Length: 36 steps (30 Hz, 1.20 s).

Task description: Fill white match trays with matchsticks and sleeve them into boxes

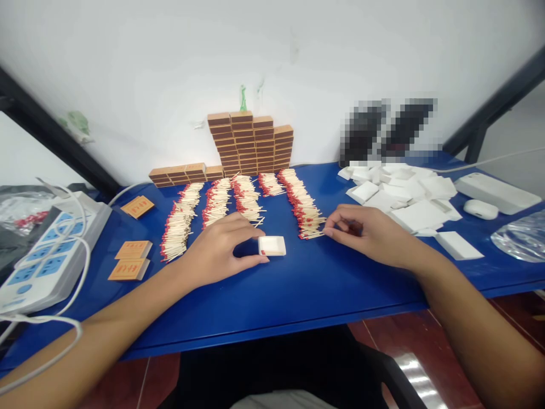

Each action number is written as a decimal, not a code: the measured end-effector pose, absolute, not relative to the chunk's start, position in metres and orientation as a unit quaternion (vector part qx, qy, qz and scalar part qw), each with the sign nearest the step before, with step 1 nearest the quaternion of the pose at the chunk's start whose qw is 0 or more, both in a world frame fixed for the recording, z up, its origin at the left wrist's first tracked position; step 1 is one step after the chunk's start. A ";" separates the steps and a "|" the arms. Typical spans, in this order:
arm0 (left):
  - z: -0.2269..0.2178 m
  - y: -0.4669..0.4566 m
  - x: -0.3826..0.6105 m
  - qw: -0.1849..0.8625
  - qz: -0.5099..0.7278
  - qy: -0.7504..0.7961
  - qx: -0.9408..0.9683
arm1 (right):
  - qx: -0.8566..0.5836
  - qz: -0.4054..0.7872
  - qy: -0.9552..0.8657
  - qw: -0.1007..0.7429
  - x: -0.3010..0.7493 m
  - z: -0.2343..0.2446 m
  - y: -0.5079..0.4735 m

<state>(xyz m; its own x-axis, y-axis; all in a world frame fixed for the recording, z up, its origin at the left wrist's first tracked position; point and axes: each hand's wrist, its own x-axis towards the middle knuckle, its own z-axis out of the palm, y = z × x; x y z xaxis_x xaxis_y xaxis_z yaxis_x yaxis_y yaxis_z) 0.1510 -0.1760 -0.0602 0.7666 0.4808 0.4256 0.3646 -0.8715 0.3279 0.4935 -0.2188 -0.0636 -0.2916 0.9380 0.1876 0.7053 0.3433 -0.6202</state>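
The small white tray (275,245) sits on the blue desk (298,301) in front of the person, with a red match head showing at its near left corner. The left hand (223,247) grips its left end between thumb and fingers. The right hand (372,232) is curled, its fingertips at the near end of the rightmost match row (301,201); whether they pinch a match, I cannot tell. The step looks like gathering matches for the tray, so the next move probably calls for a tidy pinch while the tray is kept steady. Farther out, stacked matchboxes (251,145) stand by the wall.
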 end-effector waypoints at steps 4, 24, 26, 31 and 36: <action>-0.061 -0.175 0.150 0.117 0.256 0.227 0.932 | -0.528 0.234 -0.782 0.234 0.495 -0.062 -0.223; -0.061 -0.175 0.151 0.117 0.258 0.224 0.933 | -0.517 0.216 -0.795 0.230 0.493 -0.074 -0.220; -0.061 -0.176 0.151 0.119 0.255 0.223 0.933 | -0.516 0.209 -0.797 0.234 0.492 -0.074 -0.222; -0.062 -0.176 0.152 0.118 0.257 0.222 0.933 | -0.497 0.217 -0.808 0.228 0.488 -0.071 -0.222; -0.061 -0.176 0.152 0.114 0.255 0.226 0.933 | -0.496 0.212 -0.813 0.217 0.482 -0.068 -0.222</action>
